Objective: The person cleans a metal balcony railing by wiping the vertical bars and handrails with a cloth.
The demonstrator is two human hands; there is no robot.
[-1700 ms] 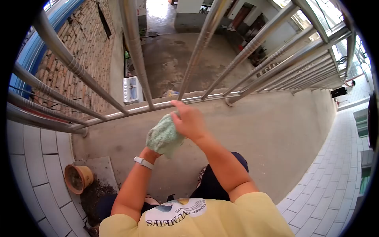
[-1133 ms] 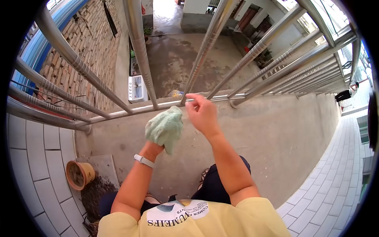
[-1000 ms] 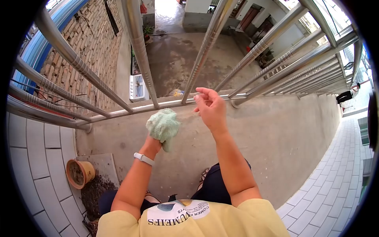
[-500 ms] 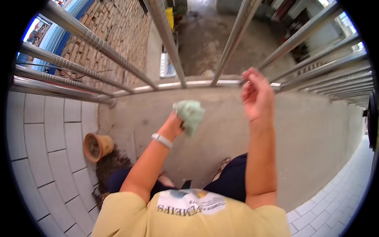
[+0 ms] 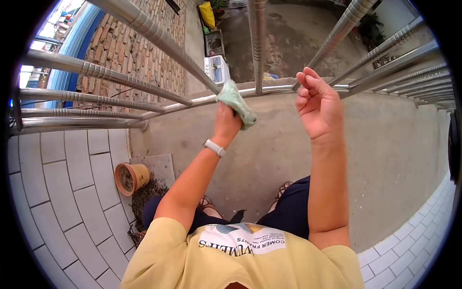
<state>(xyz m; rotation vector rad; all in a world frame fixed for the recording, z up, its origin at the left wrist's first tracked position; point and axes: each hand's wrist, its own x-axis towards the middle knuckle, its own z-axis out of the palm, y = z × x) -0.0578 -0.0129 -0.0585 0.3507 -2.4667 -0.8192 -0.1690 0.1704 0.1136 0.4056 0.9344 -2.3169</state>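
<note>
A pale green cloth [image 5: 237, 102] is bunched in my left hand [image 5: 226, 123], its upper end close to the bottom rail [image 5: 204, 100] of the metal railing. A white band [image 5: 214, 148] circles my left wrist. My right hand [image 5: 320, 102] is raised near the rail on the right, palm turned up and fingers loosely curled but apart, with nothing in it. Between the two hands stands an upright metal bar [image 5: 258, 53].
A terracotta pot [image 5: 131, 178] lies tipped beside spilled soil [image 5: 147, 195] at the tiled wall [image 5: 72, 168]. Below, beyond the railing, are a white appliance [image 5: 216, 70], a yellow bag [image 5: 207, 15] and a brick wall [image 5: 139, 48].
My left hand has carried the cloth up to the railing. My right hand has moved right, away from it, and turned palm up. The view has shifted toward the left.
</note>
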